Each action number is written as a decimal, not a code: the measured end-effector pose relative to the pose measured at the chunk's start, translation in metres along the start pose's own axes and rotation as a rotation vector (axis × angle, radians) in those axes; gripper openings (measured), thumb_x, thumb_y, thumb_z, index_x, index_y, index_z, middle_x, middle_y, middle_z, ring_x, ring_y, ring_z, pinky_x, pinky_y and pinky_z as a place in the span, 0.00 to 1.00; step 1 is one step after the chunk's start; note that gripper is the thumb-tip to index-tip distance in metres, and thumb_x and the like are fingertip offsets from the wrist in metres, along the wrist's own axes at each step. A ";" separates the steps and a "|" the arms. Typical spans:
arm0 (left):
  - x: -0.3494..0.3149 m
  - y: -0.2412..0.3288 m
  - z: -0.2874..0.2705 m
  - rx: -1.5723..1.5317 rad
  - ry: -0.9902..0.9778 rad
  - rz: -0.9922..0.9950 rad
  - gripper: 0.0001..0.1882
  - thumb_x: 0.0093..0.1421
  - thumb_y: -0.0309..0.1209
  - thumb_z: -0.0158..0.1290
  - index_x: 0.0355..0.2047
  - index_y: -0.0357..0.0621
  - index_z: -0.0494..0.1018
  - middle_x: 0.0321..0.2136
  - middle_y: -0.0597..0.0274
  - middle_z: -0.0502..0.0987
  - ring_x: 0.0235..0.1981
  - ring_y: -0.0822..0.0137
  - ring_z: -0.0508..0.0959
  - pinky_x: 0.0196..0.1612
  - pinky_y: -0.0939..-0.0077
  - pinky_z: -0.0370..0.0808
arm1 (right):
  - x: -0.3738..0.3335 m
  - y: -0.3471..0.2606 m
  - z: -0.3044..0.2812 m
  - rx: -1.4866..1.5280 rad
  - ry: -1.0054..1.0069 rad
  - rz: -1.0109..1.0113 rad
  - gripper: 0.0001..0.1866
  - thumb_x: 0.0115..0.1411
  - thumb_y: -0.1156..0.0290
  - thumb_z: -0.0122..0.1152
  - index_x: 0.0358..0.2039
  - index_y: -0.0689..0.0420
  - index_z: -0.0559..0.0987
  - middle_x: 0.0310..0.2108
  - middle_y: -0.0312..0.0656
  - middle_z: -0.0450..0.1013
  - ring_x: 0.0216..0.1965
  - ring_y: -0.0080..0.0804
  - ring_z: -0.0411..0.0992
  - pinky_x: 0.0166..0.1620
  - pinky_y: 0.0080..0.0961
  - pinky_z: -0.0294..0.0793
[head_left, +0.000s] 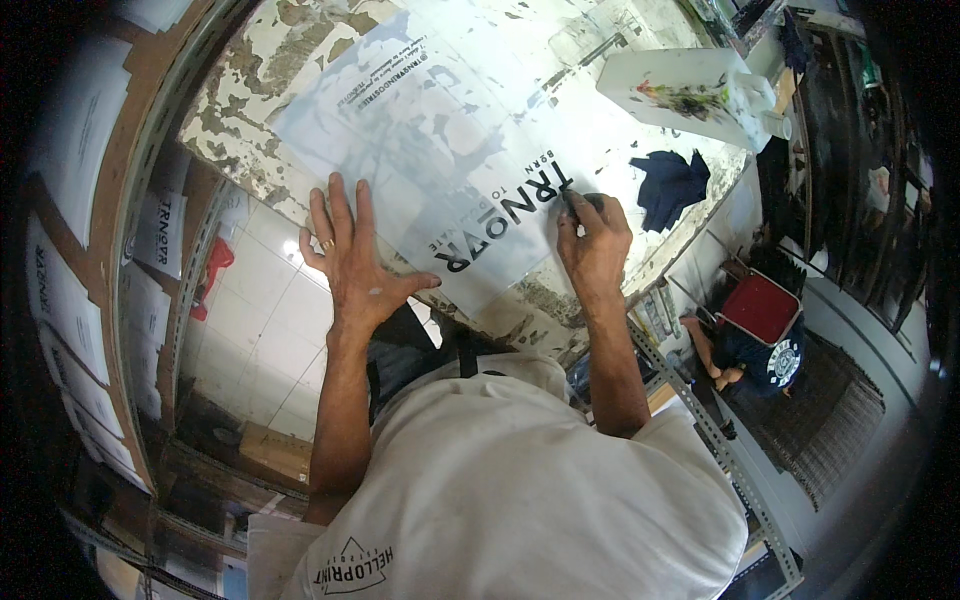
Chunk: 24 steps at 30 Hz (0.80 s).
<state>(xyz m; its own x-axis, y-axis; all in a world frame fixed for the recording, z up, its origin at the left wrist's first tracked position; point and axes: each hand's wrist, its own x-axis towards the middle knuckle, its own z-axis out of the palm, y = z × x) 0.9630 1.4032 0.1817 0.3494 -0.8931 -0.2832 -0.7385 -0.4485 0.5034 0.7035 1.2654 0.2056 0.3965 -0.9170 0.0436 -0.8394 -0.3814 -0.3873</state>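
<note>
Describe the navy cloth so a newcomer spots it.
Start at the worktable with flaking white paint. On its right side, between the right hand and the boxy jug, lies the navy cloth. It's dark and jagged-edged, whereas the jug is pale and paint-smeared.

Smooth translucent plastic sheet [440,155], rough flaking tabletop [240,105], matt cloth [672,188]
</note>
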 end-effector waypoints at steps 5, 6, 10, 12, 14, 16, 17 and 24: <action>-0.002 0.003 -0.002 0.021 -0.037 -0.024 0.81 0.18 0.51 0.79 0.74 0.45 0.49 0.75 0.41 0.41 0.76 0.41 0.39 0.69 0.35 0.34 | -0.001 0.000 -0.004 -0.059 -0.048 -0.032 0.13 0.52 0.77 0.68 0.40 0.63 0.84 0.32 0.50 0.74 0.35 0.48 0.74 0.38 0.41 0.75; -0.002 0.003 -0.003 0.019 -0.030 -0.020 0.81 0.19 0.51 0.79 0.74 0.44 0.49 0.75 0.41 0.41 0.76 0.41 0.38 0.69 0.35 0.34 | -0.001 0.001 -0.007 -0.068 -0.036 -0.047 0.13 0.52 0.78 0.68 0.40 0.63 0.84 0.32 0.50 0.74 0.34 0.49 0.74 0.38 0.41 0.75; 0.000 0.007 -0.005 0.006 -0.025 -0.014 0.80 0.19 0.50 0.80 0.74 0.42 0.49 0.75 0.41 0.40 0.76 0.41 0.38 0.69 0.35 0.34 | -0.012 0.014 -0.009 0.196 0.051 0.210 0.15 0.56 0.80 0.65 0.45 0.63 0.83 0.35 0.49 0.78 0.35 0.42 0.77 0.41 0.34 0.77; -0.001 0.008 -0.006 0.016 -0.037 -0.025 0.80 0.20 0.50 0.80 0.74 0.42 0.48 0.76 0.41 0.40 0.76 0.41 0.37 0.69 0.35 0.34 | -0.013 0.013 -0.014 0.442 0.048 0.383 0.17 0.57 0.80 0.63 0.48 0.63 0.83 0.37 0.48 0.80 0.36 0.36 0.78 0.43 0.30 0.77; -0.001 0.010 -0.008 0.033 -0.057 -0.038 0.80 0.21 0.50 0.80 0.74 0.42 0.47 0.76 0.41 0.39 0.76 0.41 0.37 0.69 0.35 0.34 | -0.022 0.027 -0.014 0.535 0.028 0.426 0.16 0.58 0.81 0.63 0.47 0.64 0.83 0.40 0.47 0.81 0.39 0.31 0.77 0.46 0.28 0.76; 0.001 0.015 -0.010 0.065 -0.078 -0.054 0.81 0.22 0.50 0.79 0.74 0.42 0.46 0.76 0.42 0.38 0.76 0.41 0.36 0.69 0.35 0.34 | -0.027 0.039 -0.014 0.525 0.026 0.376 0.14 0.57 0.82 0.62 0.45 0.64 0.84 0.39 0.48 0.81 0.39 0.34 0.78 0.45 0.29 0.76; 0.000 0.016 -0.011 0.072 -0.070 -0.049 0.81 0.22 0.50 0.79 0.75 0.42 0.46 0.76 0.42 0.37 0.76 0.41 0.36 0.69 0.35 0.33 | -0.027 0.042 -0.014 0.465 0.050 0.320 0.14 0.57 0.82 0.63 0.45 0.63 0.84 0.39 0.48 0.80 0.39 0.34 0.78 0.45 0.29 0.75; 0.006 0.024 -0.007 0.112 -0.070 -0.074 0.82 0.23 0.51 0.79 0.75 0.42 0.42 0.76 0.42 0.35 0.76 0.42 0.32 0.69 0.31 0.30 | -0.017 0.030 -0.015 0.143 0.169 0.071 0.14 0.55 0.83 0.65 0.42 0.58 0.85 0.37 0.49 0.76 0.35 0.45 0.76 0.39 0.34 0.75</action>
<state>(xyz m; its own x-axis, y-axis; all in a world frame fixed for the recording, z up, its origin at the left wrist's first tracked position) 0.9512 1.3867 0.1983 0.3676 -0.8513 -0.3743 -0.7732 -0.5034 0.3856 0.6658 1.2678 0.2075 0.2607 -0.9519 0.1607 -0.7970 -0.3062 -0.5207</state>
